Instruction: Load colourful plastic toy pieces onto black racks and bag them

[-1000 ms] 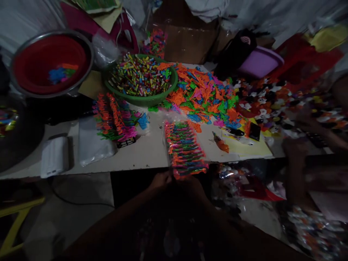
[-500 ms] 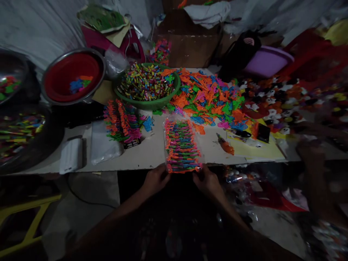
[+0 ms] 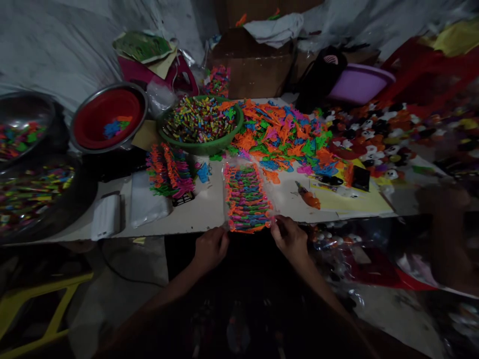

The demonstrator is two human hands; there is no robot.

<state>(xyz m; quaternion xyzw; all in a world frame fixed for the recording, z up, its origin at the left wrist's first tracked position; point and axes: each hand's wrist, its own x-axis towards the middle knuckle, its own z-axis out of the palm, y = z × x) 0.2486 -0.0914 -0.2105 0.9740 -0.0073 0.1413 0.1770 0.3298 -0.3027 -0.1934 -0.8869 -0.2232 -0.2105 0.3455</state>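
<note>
A clear plastic bag [image 3: 249, 197] filled with rows of orange, green, pink and blue plastic pieces lies at the table's front edge. My left hand [image 3: 211, 248] is closed in a pinch at the bag's lower left corner. At the lower right corner, my right hand [image 3: 290, 239] pinches the clear plastic between thumb and fingers. To the left stand stacked rows of similar pieces [image 3: 170, 172], with a blue piece [image 3: 204, 172] beside them. Behind the bag spreads a loose heap of coloured pieces [image 3: 280, 132].
A green basin [image 3: 204, 144] of small colourful tubes sits behind. Flat clear bags [image 3: 147, 202] and a white box [image 3: 106, 217] lie left. Yellow sheets [image 3: 337, 199] lie right. Another person's arm [image 3: 449, 234] is at the far right.
The view has shifted slightly. The bag's front end lies a little further back on the table, and my hands have moved slightly apart, with my left fingers curled more.
</note>
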